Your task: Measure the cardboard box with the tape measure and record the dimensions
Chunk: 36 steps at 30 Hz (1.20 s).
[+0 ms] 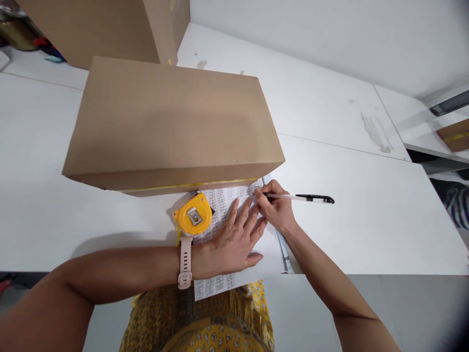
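Note:
A printed sheet of paper lies at the table's near edge, partly tucked under a large brown cardboard box. My left hand rests flat on the sheet with fingers spread; a pale watch strap sits on its wrist. My right hand is closed around a clear pen with a black cap, its tip touching the sheet's upper right part. A yellow tape measure sits on the sheet just left of my left hand, against the box's front.
The white table stretches to the right. A second, taller cardboard box stands behind the first. Another box with yellow tape lies on a neighbouring surface at the far right. The table's front edge runs just below my hands.

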Each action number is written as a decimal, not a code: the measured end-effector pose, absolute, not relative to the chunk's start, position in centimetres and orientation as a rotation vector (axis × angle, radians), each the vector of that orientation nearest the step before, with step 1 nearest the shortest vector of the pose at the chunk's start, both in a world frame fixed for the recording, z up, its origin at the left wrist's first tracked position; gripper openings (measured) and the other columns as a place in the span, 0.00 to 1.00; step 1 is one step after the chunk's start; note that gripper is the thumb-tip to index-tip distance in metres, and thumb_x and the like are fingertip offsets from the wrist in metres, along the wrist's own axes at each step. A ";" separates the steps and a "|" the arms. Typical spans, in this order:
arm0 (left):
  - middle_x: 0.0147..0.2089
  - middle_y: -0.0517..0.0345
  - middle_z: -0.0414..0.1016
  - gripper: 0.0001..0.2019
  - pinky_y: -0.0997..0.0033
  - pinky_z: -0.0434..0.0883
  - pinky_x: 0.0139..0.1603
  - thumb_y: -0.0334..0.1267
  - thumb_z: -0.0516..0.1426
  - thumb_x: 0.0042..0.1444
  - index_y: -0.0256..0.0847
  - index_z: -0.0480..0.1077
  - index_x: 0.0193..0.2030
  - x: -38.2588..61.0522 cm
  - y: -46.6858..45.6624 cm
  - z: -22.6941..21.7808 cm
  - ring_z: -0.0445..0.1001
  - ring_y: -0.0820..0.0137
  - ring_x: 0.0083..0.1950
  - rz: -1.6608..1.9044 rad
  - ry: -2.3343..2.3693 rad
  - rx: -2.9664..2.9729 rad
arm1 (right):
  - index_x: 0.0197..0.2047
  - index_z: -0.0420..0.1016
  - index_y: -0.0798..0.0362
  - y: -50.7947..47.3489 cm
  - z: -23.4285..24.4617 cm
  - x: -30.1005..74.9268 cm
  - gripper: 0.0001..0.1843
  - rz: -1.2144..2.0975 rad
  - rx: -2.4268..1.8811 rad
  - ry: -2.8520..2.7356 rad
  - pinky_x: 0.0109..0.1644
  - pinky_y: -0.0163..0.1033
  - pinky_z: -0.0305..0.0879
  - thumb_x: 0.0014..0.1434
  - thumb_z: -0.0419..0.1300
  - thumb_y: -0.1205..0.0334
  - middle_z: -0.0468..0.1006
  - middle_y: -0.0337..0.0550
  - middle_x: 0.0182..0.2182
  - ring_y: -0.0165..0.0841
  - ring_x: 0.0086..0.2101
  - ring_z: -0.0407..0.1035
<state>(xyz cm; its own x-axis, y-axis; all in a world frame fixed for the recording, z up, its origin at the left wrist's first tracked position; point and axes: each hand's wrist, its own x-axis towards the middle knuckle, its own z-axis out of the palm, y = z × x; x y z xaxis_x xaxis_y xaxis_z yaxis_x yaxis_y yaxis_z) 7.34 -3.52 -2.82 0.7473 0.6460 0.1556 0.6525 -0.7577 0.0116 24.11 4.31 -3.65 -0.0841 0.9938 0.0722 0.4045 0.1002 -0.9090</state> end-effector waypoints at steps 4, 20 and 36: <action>0.72 0.27 0.61 0.39 0.30 0.43 0.73 0.61 0.50 0.66 0.27 0.62 0.71 7.4 -3.5 -3.0 0.54 0.34 0.75 -0.244 -1.083 -2.899 | 0.28 0.62 0.49 4.3 -3.7 24.1 0.16 0.960 -1.393 -1.615 0.23 0.33 0.56 0.62 0.63 0.54 0.66 0.31 0.18 0.26 0.20 0.58; 0.71 0.26 0.62 0.39 0.31 0.45 0.72 0.61 0.51 0.66 0.28 0.62 0.71 7.4 -3.5 -2.8 0.55 0.34 0.74 -0.235 -1.079 -2.887 | 0.28 0.62 0.48 4.4 -3.6 24.1 0.15 0.960 -1.416 -1.592 0.23 0.33 0.55 0.60 0.63 0.55 0.64 0.30 0.17 0.26 0.19 0.57; 0.72 0.26 0.61 0.40 0.30 0.44 0.72 0.61 0.48 0.67 0.27 0.59 0.72 7.2 -3.6 -2.8 0.53 0.34 0.75 -0.215 -1.054 -2.861 | 0.27 0.62 0.49 4.5 -3.6 24.1 0.15 0.941 -1.410 -1.565 0.24 0.33 0.55 0.61 0.62 0.56 0.64 0.31 0.19 0.26 0.21 0.57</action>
